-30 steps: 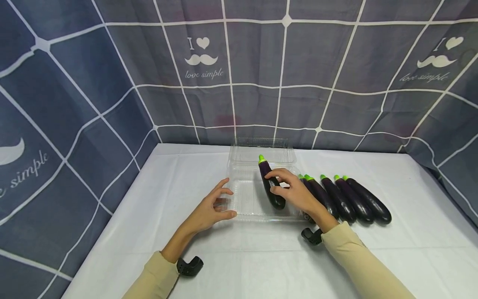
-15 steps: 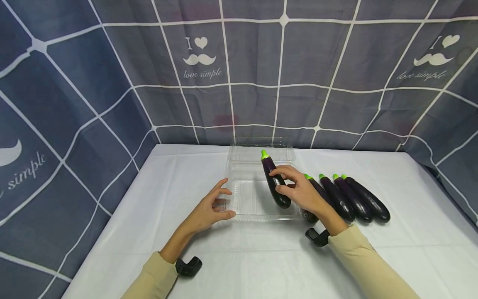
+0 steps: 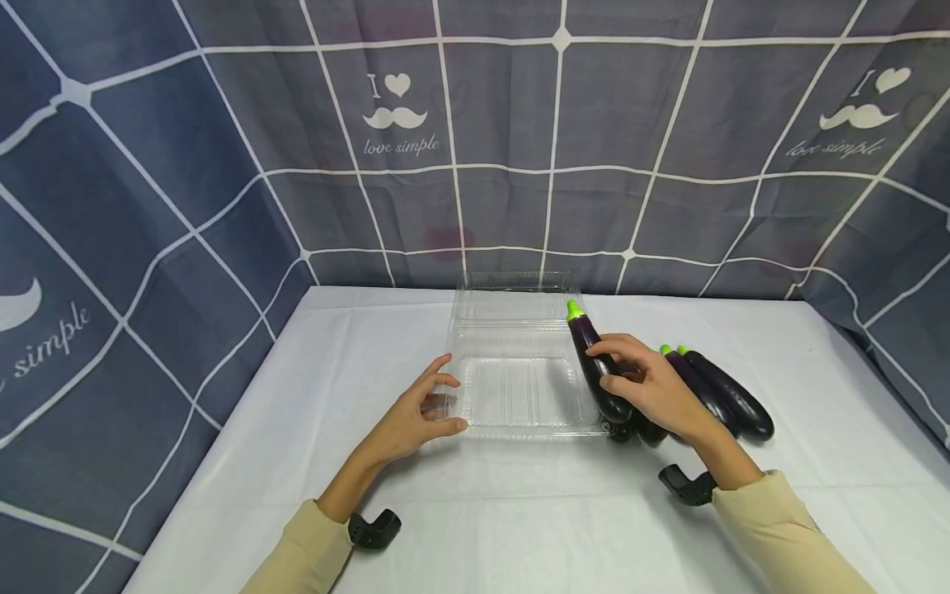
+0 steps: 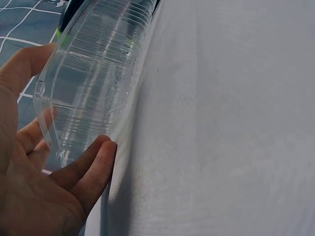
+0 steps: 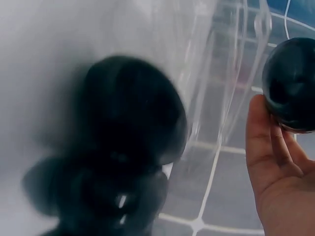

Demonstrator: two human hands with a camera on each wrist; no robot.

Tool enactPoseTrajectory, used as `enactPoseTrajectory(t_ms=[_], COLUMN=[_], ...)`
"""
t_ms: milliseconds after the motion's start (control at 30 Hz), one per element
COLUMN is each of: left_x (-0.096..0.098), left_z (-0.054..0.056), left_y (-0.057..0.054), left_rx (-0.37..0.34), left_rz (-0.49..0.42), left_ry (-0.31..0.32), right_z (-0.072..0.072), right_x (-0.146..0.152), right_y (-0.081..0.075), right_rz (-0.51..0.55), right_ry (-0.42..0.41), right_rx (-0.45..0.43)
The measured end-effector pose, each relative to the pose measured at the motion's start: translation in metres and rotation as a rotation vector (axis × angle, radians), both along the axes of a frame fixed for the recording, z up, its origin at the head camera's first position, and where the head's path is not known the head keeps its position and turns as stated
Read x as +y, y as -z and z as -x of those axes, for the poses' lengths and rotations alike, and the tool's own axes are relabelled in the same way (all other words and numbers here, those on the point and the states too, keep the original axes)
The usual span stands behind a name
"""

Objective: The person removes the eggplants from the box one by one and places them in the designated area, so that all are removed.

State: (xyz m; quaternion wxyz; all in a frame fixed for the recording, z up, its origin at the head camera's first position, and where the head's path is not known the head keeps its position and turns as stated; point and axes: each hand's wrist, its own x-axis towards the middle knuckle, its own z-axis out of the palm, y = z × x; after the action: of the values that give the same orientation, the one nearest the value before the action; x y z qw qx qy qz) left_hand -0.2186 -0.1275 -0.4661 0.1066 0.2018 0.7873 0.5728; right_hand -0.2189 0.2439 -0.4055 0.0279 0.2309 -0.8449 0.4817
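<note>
My right hand [image 3: 653,388] grips a dark purple eggplant [image 3: 585,338] with a bright green stem end, held tilted over the right side of a clear plastic clamshell box [image 3: 519,433]. In the right wrist view the fingers hold the round end of that eggplant [image 5: 293,83]. Spread fingers of my left hand [image 3: 416,417] touch the box's left end. The left wrist view shows those fingers against the clear side wall [image 4: 83,88]. Below and beside the right hand lie more eggplants [image 3: 727,392], some partly hidden by the hand and the held one.
The box's lid [image 3: 512,305] lies open toward the back. White cloth [image 3: 519,520] covers the table. Grey-blue curtains [image 3: 505,206] with white grid lines hang behind and on both sides. Dark wrist cameras [image 3: 374,528] sit on both wrists.
My right hand has carried the eggplant to the right, from over the middle of the box to its right edge. The left hand has stayed in place.
</note>
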Motion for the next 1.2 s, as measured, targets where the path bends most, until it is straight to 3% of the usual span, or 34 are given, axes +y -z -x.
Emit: enactPoseTrajectory(t_ms=[433,733,1200], left_x=[0.001,0.001,0.000], left_z=[0.000,0.001,0.001], left_y=[-0.002,-0.002,-0.001], left_rx=[-0.004,-0.008,-0.004], left_rz=[-0.005,-0.002,-0.003], left_ry=[0.003,-0.001,0.003], right_z=[-0.026,-0.031,-0.037], right_x=[0.041,0.069,0.123], right_y=[0.001,0.004,0.005], right_rz=[-0.121,-0.135,-0.186], right_ry=[0.069,0.085,0.172], right_rx=[0.022,0.043,-0.009])
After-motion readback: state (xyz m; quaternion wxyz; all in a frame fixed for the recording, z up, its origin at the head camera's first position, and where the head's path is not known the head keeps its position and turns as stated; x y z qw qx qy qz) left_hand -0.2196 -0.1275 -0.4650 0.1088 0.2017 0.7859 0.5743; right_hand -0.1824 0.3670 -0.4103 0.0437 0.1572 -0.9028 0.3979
